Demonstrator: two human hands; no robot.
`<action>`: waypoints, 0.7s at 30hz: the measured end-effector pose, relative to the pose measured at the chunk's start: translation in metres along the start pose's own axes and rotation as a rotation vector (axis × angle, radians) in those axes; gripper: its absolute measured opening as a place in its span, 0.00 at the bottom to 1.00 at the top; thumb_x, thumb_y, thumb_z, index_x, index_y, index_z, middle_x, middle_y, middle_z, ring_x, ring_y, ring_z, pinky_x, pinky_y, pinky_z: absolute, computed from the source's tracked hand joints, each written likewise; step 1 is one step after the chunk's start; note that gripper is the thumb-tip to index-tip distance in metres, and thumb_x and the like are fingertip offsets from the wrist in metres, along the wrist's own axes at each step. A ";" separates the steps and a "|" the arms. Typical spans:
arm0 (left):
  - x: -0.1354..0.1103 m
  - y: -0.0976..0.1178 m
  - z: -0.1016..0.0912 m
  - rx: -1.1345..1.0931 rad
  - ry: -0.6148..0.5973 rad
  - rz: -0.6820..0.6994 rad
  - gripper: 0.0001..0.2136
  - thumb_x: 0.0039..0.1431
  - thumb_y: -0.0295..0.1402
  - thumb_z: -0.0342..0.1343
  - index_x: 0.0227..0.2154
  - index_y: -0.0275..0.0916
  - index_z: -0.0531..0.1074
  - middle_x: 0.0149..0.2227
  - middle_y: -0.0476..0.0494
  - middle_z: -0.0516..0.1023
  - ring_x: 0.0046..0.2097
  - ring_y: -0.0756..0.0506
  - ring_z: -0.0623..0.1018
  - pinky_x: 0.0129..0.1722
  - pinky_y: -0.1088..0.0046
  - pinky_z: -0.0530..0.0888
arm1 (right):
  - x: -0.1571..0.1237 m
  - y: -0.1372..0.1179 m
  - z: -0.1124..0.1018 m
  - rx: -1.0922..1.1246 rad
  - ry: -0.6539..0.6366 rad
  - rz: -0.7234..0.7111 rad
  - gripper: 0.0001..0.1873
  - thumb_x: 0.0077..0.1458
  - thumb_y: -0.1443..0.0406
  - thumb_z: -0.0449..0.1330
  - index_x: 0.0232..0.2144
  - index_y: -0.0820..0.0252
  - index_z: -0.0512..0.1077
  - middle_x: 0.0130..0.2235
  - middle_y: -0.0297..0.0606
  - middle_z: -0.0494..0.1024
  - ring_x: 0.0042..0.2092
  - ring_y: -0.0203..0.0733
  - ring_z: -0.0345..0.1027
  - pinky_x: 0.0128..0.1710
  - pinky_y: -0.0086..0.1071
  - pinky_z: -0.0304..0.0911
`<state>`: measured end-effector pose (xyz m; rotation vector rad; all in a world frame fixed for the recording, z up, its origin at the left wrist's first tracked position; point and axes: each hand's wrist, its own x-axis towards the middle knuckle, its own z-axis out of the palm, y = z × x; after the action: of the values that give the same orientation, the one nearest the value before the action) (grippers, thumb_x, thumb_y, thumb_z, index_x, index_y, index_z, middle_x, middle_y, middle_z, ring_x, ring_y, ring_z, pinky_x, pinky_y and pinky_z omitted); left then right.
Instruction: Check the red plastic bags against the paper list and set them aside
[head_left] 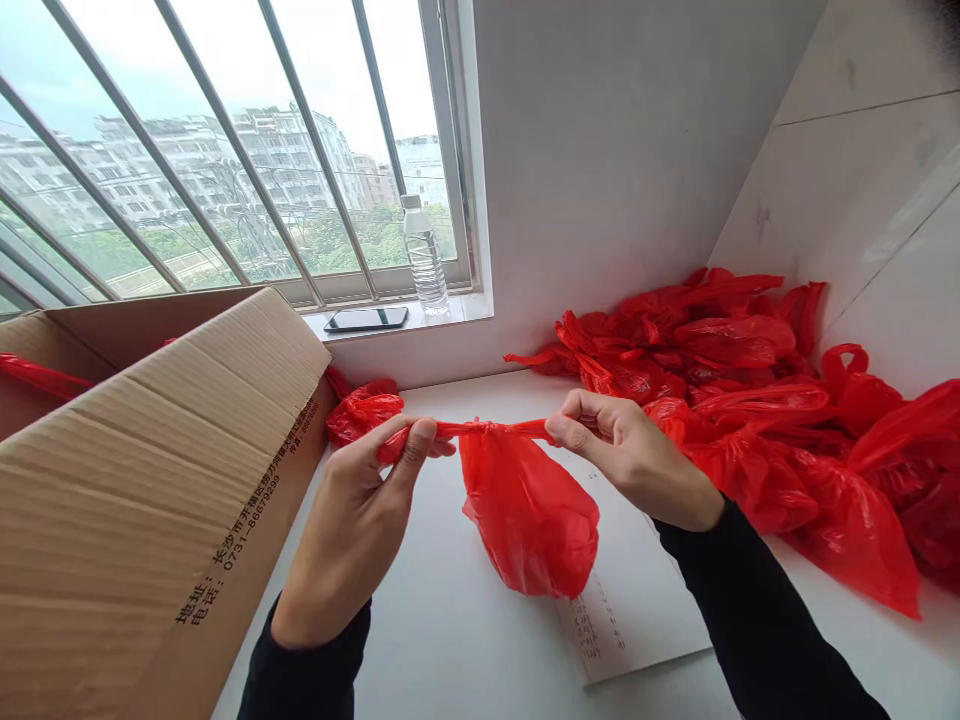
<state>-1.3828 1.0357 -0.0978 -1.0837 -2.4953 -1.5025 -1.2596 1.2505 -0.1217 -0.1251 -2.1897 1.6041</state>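
Note:
A red plastic bag (529, 510) hangs between my hands, its two handles stretched sideways with a knot at the middle of its top. My left hand (364, 525) pinches one handle between thumb and fingers. The other handle is gripped by my right hand (630, 455), also in a pinch. Something rounds out the bag's lower part, but the red film hides what it is. Below the bag lies a white sheet or pad with handwriting (645, 620) on the white table (442, 620).
An open cardboard box (172, 440) with red plastic inside stands at the left. Several knotted red bags (750, 400) are heaped at the right, and another red bag (367, 405) lies by the box. The windowsill holds a phone (367, 319) and a water bottle (425, 260).

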 end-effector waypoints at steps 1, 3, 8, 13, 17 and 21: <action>0.001 -0.002 -0.001 0.006 0.005 -0.013 0.16 0.65 0.49 0.53 0.34 0.45 0.79 0.38 0.48 0.82 0.43 0.42 0.79 0.46 0.66 0.71 | 0.001 0.001 -0.001 -0.015 -0.001 0.000 0.16 0.65 0.57 0.58 0.28 0.58 0.68 0.29 0.29 0.69 0.34 0.35 0.62 0.37 0.32 0.55; 0.004 -0.007 -0.004 0.027 0.008 -0.042 0.18 0.64 0.51 0.53 0.29 0.44 0.77 0.34 0.48 0.81 0.40 0.42 0.78 0.43 0.66 0.71 | 0.002 0.004 -0.004 -0.041 -0.008 0.002 0.16 0.65 0.57 0.58 0.27 0.58 0.67 0.29 0.29 0.69 0.34 0.35 0.61 0.37 0.33 0.54; 0.012 -0.025 -0.017 0.035 0.081 -0.144 0.20 0.61 0.53 0.54 0.24 0.42 0.74 0.28 0.48 0.78 0.35 0.43 0.77 0.39 0.66 0.70 | 0.008 0.013 -0.012 -0.070 -0.019 0.001 0.17 0.65 0.56 0.58 0.26 0.59 0.67 0.29 0.29 0.68 0.34 0.36 0.61 0.37 0.33 0.53; 0.014 -0.032 -0.024 0.004 0.173 -0.195 0.19 0.59 0.52 0.57 0.24 0.42 0.75 0.27 0.48 0.78 0.34 0.44 0.78 0.39 0.68 0.72 | 0.010 0.018 -0.014 -0.076 -0.018 0.023 0.17 0.65 0.55 0.57 0.27 0.59 0.68 0.29 0.30 0.68 0.33 0.37 0.60 0.36 0.33 0.54; 0.013 -0.029 -0.017 -0.078 0.224 -0.200 0.18 0.57 0.51 0.59 0.25 0.41 0.76 0.25 0.47 0.77 0.32 0.45 0.77 0.37 0.69 0.74 | 0.011 0.019 -0.010 -0.012 0.012 0.032 0.18 0.65 0.55 0.57 0.26 0.58 0.67 0.28 0.30 0.66 0.32 0.37 0.59 0.37 0.34 0.57; 0.012 -0.016 -0.002 -0.521 0.245 -0.214 0.13 0.58 0.46 0.61 0.30 0.40 0.77 0.36 0.43 0.80 0.39 0.42 0.78 0.37 0.65 0.79 | 0.007 0.011 0.002 0.341 0.041 -0.024 0.15 0.64 0.59 0.58 0.25 0.58 0.67 0.43 0.36 0.76 0.48 0.43 0.68 0.52 0.37 0.61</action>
<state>-1.4021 1.0358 -0.1043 -0.6203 -2.1619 -2.2712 -1.2686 1.2546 -0.1299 -0.0303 -1.8475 1.9151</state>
